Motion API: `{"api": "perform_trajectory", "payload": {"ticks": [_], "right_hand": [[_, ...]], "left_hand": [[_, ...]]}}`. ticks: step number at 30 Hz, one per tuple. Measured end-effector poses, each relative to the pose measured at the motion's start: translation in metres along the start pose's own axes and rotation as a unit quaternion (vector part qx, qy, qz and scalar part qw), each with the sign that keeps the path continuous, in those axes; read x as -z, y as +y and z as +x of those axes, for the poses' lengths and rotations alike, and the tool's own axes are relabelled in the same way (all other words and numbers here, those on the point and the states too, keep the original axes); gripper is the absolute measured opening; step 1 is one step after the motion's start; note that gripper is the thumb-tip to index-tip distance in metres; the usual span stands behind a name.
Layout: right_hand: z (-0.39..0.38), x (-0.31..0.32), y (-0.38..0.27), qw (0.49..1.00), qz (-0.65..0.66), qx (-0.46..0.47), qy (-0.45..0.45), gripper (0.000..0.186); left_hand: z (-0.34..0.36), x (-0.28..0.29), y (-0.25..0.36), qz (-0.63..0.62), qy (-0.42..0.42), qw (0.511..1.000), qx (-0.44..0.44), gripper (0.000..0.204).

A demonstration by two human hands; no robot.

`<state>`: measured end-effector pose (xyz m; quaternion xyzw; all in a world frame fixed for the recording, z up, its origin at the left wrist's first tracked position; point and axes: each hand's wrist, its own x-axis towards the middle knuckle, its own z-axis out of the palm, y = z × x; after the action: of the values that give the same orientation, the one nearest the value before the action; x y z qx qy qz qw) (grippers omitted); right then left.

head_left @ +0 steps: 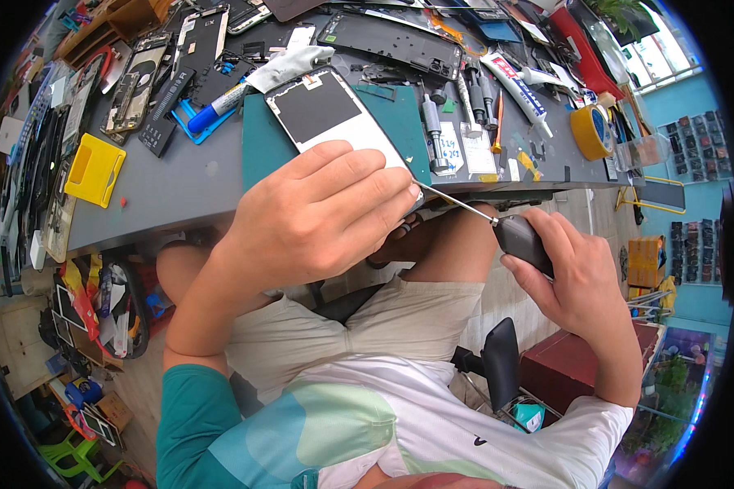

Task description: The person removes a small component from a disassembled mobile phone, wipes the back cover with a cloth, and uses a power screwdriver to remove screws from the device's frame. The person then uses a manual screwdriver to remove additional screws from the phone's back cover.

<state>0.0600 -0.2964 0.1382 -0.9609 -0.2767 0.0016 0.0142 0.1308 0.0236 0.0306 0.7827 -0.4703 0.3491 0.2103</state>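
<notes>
the smartphone panel (342, 116) is lying on a green mat (263, 155), its near end running under the left hand (314, 213), whose fingers are bending over it, thumb hidden, grip unclear; the right hand (577, 273) is gripping a black-handled, thin-shafted tool (517, 241).

Head camera: wide lens up there, tipped steeply down
Lap (420, 319): close beneath it
Desk (165, 196): just beyond, faced across its near edge
</notes>
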Motion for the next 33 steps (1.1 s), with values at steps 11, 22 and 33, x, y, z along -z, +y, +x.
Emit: {"api": "perform_trajectory", "payload": {"ticks": [11,22,33], "right_hand": [[0.002,-0.004,0.004,1.0,0.017,0.0,0.002,0.056],[0.005,-0.006,0.007,1.0,0.017,0.007,0.009,0.056],[0.001,0.002,0.014,0.999,0.038,0.018,0.028,0.054]], "left_hand": [[0.002,0.001,0.002,-0.003,0.004,1.0,0.012,0.04],[0.003,0.001,0.004,-0.006,-0.001,1.0,0.024,0.041],[0.002,0.002,0.003,-0.011,-0.005,1.0,0.009,0.037]]}}
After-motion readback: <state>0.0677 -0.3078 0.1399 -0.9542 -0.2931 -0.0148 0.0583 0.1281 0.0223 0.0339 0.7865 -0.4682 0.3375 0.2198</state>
